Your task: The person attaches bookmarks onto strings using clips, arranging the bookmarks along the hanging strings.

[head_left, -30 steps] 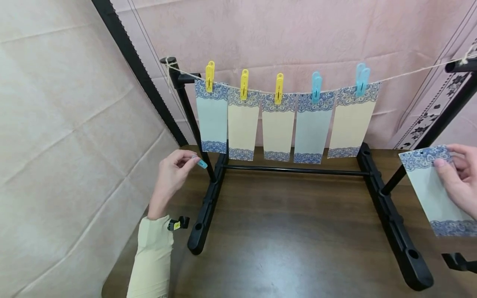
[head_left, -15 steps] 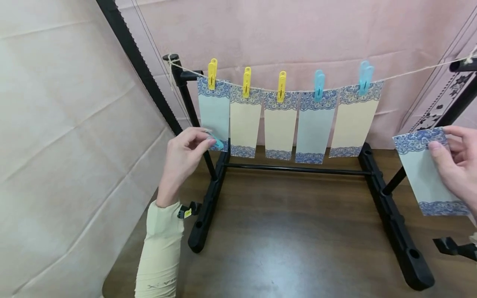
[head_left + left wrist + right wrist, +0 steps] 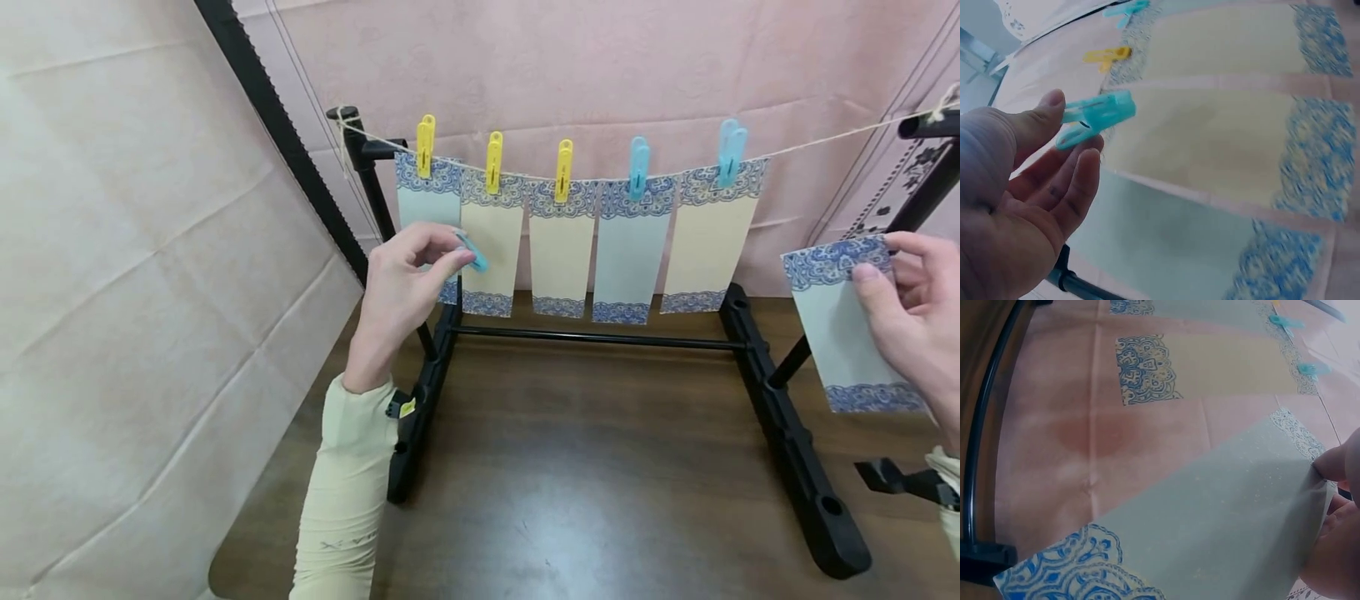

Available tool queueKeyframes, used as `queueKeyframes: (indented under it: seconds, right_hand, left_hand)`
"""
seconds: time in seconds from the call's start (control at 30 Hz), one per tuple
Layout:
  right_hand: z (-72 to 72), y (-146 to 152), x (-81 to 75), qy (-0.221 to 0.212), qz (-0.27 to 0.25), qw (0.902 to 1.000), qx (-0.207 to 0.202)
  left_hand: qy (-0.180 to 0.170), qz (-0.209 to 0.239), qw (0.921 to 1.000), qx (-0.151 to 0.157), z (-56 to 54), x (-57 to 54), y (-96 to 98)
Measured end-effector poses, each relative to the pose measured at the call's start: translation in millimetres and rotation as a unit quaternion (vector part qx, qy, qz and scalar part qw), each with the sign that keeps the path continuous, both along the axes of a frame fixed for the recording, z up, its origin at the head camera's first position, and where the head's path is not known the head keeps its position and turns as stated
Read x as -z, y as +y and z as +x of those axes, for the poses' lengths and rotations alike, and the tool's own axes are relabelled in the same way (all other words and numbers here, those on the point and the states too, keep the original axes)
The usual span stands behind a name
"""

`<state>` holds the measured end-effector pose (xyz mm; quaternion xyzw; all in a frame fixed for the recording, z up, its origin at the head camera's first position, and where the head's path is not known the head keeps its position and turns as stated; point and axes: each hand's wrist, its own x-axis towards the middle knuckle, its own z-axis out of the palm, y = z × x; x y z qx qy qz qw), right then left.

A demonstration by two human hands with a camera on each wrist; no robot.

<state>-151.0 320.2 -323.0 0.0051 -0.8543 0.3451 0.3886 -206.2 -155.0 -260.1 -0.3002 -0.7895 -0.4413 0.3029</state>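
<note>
My left hand (image 3: 408, 287) pinches a light-blue clothespin (image 3: 1100, 112) between thumb and fingers, in front of the leftmost hanging cards. At the right, my right hand (image 3: 911, 312) holds a pale blue card (image 3: 847, 333) with blue lace-patterned ends by its upper edge, the thumb on its front. A thin string (image 3: 832, 136) runs across the black stand. From it hang several cards, cream and pale blue, such as a cream card (image 3: 712, 246). Yellow clothespins, one of them a middle yellow clothespin (image 3: 492, 162), and blue ones, such as a blue clothespin (image 3: 730, 152), clip them on.
The black stand's feet (image 3: 795, 450) rest on a brown wooden table (image 3: 585, 467), joined by a low crossbar (image 3: 600, 337). Pink cloth (image 3: 600, 67) hangs behind, and pale cloth (image 3: 135, 292) covers the left side.
My left hand has moved up and to the right with the clothespin, now overlapping the left cards. My right hand has brought its card up and slightly leftward.
</note>
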Motion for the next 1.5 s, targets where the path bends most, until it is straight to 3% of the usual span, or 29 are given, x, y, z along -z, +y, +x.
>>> queueKeyframes:
  seconds: [0.13, 0.3, 0.4, 0.67, 0.9, 1.27, 1.5]
  right_hand:
    - [-1.1, -3.8, -2.7, 0.000, -0.009, 1.0000, -0.003]
    - [-5.8, -7.0, -6.6, 0.042, 0.000, 0.9977, -0.053]
    - [-9.9, -8.5, -8.7, 0.063, 0.003, 0.9948, -0.079]
    - [-15.1, -12.2, -13.7, 0.065, 0.006, 0.9948, -0.078]
    - [-19.0, -15.4, -20.4, 0.078, -0.008, 0.9918, -0.101]
    - [-23.5, -18.7, -33.4, 0.071, -0.003, 0.9957, -0.060]
    - [-28.0, -21.1, -39.7, 0.071, -0.005, 0.9959, -0.057]
  left_hand:
    - [0.000, 0.005, 0.9999, -0.009, -0.3, -6.7, 9.6]
    - [-0.007, -0.004, 0.9999, -0.009, 0.8, -15.4, 24.4]
    - [-0.006, -0.012, 0.9999, 0.001, 0.8, -21.3, 34.2]
    - [0.028, -0.018, 0.9985, 0.044, 0.4, -32.1, 55.4]
    - [0.039, -0.012, 0.9967, 0.070, -0.3, -38.1, 67.8]
    - [0.040, -0.017, 0.9939, 0.101, -0.2, -61.2, 93.0]
    - [0.042, -0.006, 0.9917, 0.121, -4.3, -71.8, 108.5]
